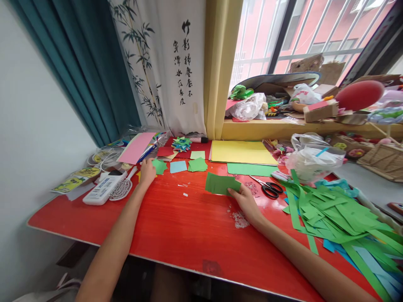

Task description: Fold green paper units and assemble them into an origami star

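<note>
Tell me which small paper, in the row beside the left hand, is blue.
The blue paper, in the middle; the left pile, by the left hand, and the right pile are green.

I hold the slips point(220, 184) in my right hand point(245, 201): several green paper rectangles, overlapped, with staggered left ends and a stepped far edge. Long sides run left to right, broad face toward me. My thumb bears on the right end, near the lower corner. Whether the lower edge contacts the surface below cannot be determined. The pile point(160, 166), lighter green, sits left of the slips and farther from me, well apart. Its corners project unevenly. My left hand point(147, 171) covers its left edge.
</note>
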`<state>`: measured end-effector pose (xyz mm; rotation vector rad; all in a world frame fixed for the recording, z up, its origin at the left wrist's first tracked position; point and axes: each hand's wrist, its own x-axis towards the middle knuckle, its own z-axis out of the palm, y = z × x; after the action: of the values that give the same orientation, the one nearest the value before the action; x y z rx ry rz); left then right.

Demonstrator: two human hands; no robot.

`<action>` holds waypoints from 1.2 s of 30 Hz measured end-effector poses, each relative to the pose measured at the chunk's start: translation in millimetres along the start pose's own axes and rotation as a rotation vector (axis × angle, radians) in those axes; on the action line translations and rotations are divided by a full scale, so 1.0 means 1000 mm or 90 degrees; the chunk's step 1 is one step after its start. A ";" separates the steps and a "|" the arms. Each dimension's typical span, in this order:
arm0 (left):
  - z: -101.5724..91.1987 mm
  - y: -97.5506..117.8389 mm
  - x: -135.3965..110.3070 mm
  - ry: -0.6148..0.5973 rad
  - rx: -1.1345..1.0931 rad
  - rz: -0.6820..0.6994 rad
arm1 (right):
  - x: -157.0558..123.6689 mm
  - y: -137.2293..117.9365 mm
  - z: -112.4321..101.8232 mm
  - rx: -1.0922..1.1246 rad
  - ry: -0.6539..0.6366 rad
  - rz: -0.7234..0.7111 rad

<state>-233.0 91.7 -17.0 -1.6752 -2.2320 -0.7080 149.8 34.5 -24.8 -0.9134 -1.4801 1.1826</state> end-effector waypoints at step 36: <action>-0.016 0.149 -0.064 -0.189 -0.376 0.346 | 0.001 -0.001 0.004 0.010 -0.025 0.037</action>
<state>-73.6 63.0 -0.7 -2.6717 -1.6586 -1.0839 146.2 34.0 -23.8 -0.9334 -1.4823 1.2584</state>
